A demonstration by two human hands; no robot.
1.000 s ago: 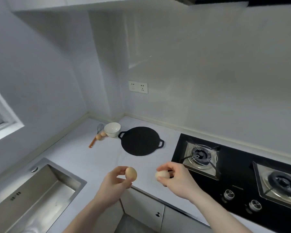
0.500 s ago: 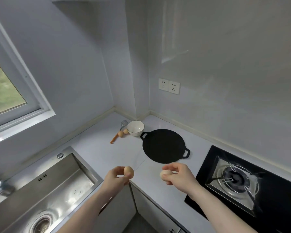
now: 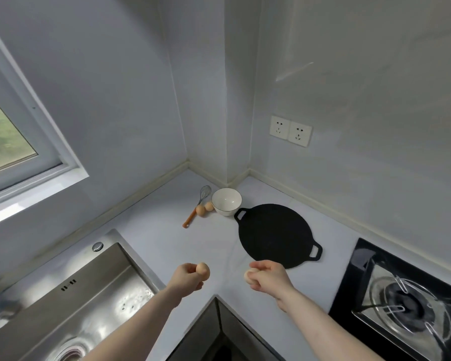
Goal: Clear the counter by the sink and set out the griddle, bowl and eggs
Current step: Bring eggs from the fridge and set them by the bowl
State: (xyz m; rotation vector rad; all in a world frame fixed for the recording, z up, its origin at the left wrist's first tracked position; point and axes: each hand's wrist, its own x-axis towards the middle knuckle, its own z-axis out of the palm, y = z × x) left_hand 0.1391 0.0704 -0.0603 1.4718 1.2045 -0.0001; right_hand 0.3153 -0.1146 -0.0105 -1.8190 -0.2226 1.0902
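While both arms reached out over the corner of the pale surface (image 3: 151,238), each hand carried an egg. The left hand (image 3: 186,278) had its fingers (image 3: 185,269) curled round a brown egg (image 3: 203,270), which poked out at the top of the grip, held in the air above the surface edge, just right of the sink (image 3: 71,306). And the right hand (image 3: 270,278) matched it: fingers bent over a paler egg (image 3: 248,276), only its left end showing past the knuckles, also off the surface and just in front of the griddle (image 3: 275,234).

That griddle, black, round and flat with a loop handle at each end, lay on the surface between the corner and the gas hob (image 3: 406,295). Right behind its far handle stood the white bowl (image 3: 226,201), upright, close to the handle, though contact could not be judged. Two more eggs (image 3: 204,208) sat side by side just left of the bowl, up against a whisk (image 3: 197,206) with an orange handle that lay angled toward the sink.

Steel sink at lower left, its round button near the back rim. Up on the right wall, a double socket (image 3: 290,130); on the left wall, a window (image 3: 8,136) with green beyond it.
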